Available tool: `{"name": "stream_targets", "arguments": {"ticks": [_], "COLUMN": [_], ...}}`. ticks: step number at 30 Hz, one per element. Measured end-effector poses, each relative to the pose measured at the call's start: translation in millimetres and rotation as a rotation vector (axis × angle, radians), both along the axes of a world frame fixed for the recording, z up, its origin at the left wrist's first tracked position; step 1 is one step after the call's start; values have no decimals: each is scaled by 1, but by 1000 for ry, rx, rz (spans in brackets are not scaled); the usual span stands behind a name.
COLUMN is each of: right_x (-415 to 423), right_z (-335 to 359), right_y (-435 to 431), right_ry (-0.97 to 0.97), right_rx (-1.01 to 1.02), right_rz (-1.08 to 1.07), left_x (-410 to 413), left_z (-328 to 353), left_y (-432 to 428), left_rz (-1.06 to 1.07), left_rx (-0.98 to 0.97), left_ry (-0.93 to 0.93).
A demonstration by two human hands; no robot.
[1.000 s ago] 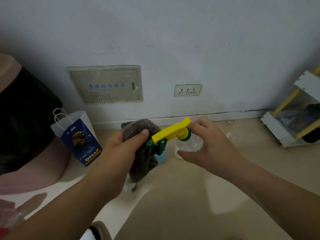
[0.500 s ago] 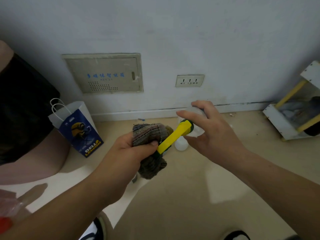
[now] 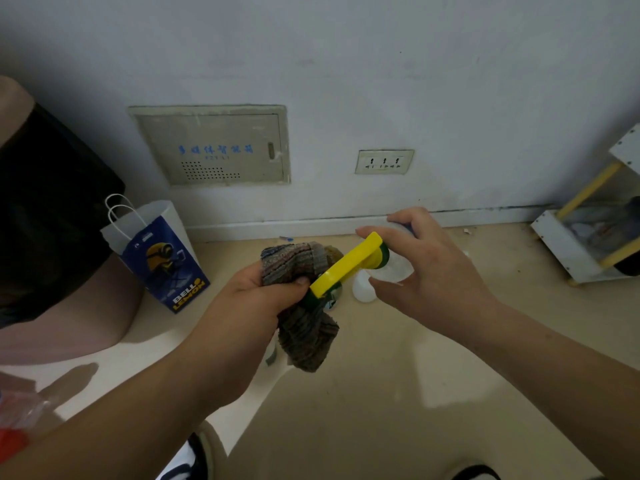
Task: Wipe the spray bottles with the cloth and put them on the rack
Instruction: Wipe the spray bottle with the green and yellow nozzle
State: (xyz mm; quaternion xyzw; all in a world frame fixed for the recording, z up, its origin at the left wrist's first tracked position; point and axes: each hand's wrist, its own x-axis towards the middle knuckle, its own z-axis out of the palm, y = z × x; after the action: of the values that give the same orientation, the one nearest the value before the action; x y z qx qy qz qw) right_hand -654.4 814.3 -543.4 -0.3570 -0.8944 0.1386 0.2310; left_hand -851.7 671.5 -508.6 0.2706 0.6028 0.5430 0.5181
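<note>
Left hand (image 3: pixel 256 299) clenched around cloth (image 3: pixel 301 327) (against yellow trigger); right hand (image 3: pixel 429 271) gripping spray bottle (image 3: pixel 391 265)

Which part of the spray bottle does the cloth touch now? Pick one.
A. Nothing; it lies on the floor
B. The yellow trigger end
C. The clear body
B: the left hand presses the cloth against the spray bottle at its yellow trigger, while the right hand holds the clear body.
</note>
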Motion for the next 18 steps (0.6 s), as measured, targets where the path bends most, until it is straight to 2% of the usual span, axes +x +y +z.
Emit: {"name": "stream_targets", "arguments": {"ticks": [2, 4, 6, 8, 9, 11, 15, 17, 18], "right_x": [-1, -2, -3, -3, -4, -8, -15, -16, -15], "right_z": [1, 2, 4, 5, 6, 7, 9, 11, 12], "right_y": [-1, -3, -4, -7, -10, -19, -33, -32, -31], "right_ry": [-22, -38, -57, -115, -157, -243, -381, -404, -392], "right_rx": [-10, -16, -52, -70, -62, -40, -83, -164, -229], "right_rz": [-9, -18, -33, -46, -48, -43, -65, -80, -86], "left_x": [1, 2, 6, 10, 12, 18, 21, 16, 11], "left_z": [6, 10, 8, 0, -5, -10, -6, -1, 2], "left_y": [-1, -5, -9, -11, -10, -5, 7, 12, 15], "left_rz": [-2, -38, -119, -191, -214, -231, -248, -304, -320], "left_rx": [57, 179, 303, 327, 301, 270, 139, 143, 157], "left_ry": [91, 328, 691, 1108, 1269, 1460, 1668, 1631, 1515]}}
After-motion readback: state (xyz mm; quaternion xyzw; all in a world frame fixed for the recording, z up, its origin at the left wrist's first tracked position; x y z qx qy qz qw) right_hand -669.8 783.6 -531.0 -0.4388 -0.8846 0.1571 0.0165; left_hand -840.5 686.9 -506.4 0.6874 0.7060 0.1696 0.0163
